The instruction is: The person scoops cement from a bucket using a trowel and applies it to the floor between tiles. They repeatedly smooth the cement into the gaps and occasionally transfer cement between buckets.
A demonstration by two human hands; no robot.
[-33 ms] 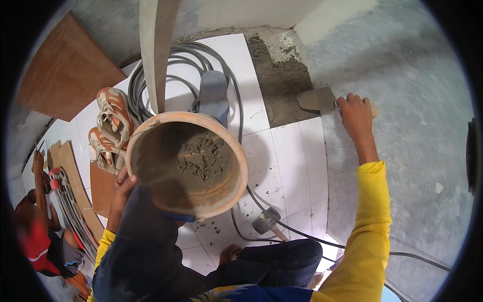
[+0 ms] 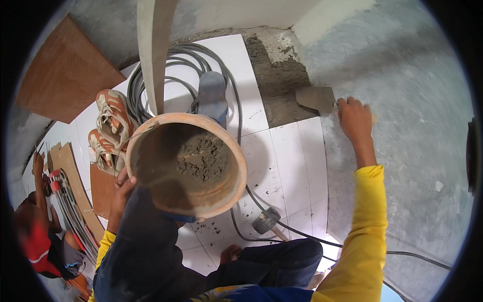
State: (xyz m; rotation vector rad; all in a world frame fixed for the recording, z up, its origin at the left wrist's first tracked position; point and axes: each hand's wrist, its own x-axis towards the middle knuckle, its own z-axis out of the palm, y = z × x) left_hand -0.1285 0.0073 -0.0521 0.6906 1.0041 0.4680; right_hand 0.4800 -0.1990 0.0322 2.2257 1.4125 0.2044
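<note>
My right hand [image 2: 356, 121] is closed around the handle of a trowel [image 2: 316, 99], its grey blade over the right edge of a strip of wet mortar [image 2: 282, 83]. That strip fills a gap between the white floor tiles [image 2: 287, 156] and the grey wall. At the left, my left hand [image 2: 124, 190] grips the rim of an orange-brown bucket [image 2: 242, 168], thumb over the edge and the other fingers partly hidden. The bucket is tilted toward me, with a lump of crumbly grey mortar [image 2: 204, 158] inside.
A wooden post [image 2: 152, 60] rises behind the bucket, beside a coiled black cable [image 2: 135, 93], a flip-flop [image 2: 212, 95] and worn shoes [image 2: 113, 116]. A mallet [image 2: 266, 220] lies near my knee. Brown board [image 2: 70, 70] leans far left; below it, another person [image 2: 43, 236] works.
The trowel blade has turned slightly flatter to view and dipped a little at its right end. My right hand and forearm have shifted slightly left and down. The left hand stays on the bucket.
</note>
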